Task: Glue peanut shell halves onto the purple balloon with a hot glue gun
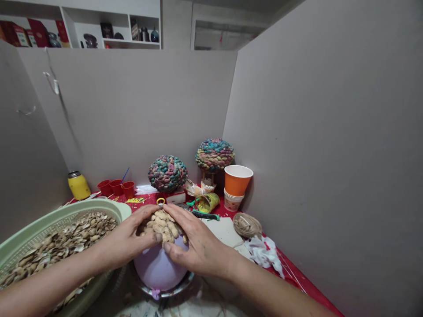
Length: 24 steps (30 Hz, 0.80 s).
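A lilac balloon [158,268] with a knotted end toward me rests in a round metal bowl [176,291]. Peanut shells [161,226] cover the balloon's upper far side. My left hand [139,235] curves around the shells from the left, its thumb pressed on them. From the right, my right hand [198,246] cups the same patch, with its thumb on the shells' near edge and its fingertips close to those of the left. Both hands hold the shell-covered balloon between them. Left of it stands a green basket [124,212] filled with loose peanut shells [72,237].
Behind are two colourful domed pieces [168,173], red cups [128,189], a yellow bottle [79,186] and a tipped cup [207,202]. Stacked paper cups [237,182], twine [247,225] and crumpled tissue [264,251] lie right. Grey partitions [148,105] enclose the table.
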Motion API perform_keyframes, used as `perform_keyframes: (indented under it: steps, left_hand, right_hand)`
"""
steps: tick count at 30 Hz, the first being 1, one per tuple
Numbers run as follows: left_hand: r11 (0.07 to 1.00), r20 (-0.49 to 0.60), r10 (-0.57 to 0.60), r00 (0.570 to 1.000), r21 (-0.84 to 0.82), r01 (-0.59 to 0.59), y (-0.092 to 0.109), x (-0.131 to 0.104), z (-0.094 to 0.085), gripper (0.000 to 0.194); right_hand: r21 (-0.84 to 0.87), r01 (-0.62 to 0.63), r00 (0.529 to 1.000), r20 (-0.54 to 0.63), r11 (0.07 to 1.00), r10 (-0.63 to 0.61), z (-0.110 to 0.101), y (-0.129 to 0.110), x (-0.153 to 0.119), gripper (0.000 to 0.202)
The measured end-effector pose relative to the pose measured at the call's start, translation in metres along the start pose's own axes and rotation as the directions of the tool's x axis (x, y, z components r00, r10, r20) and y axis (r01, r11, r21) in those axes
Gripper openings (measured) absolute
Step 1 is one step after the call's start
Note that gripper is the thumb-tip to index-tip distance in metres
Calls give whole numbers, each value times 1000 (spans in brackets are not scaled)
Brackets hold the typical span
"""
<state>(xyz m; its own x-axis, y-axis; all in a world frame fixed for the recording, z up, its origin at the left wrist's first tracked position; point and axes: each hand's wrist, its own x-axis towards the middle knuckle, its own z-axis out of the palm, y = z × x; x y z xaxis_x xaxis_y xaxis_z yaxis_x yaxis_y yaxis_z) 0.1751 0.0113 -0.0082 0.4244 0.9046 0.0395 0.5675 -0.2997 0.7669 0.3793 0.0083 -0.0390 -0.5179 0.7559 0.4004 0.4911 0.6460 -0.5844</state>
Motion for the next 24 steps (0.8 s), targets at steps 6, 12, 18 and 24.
perform_keyframes:
  steps: [6, 12, 18, 24]
  left_hand:
    - [999, -19, 26, 999, 23, -25, -4, 0, 1, 69]
    - [1000, -17, 3, 1000, -27, -4, -5, -1, -2, 64]
    - [997, -48, 16, 999, -76, -19, -6, 0, -2, 69]
    - [994, -70, 11, 997, -104, -19, -9, -1, 0, 75]
  right_hand:
    - [-3, 9, 1000, -23, 1000, -9, 2, 2, 0, 75]
    - [-3, 8, 1000, -30, 1000, -8, 3, 1, -2, 74]
    - [14, 15, 999, -36, 1000, -14, 3, 1, -2, 75]
    - [2, 26, 999, -26, 1000, -26, 2, 5, 0, 80]
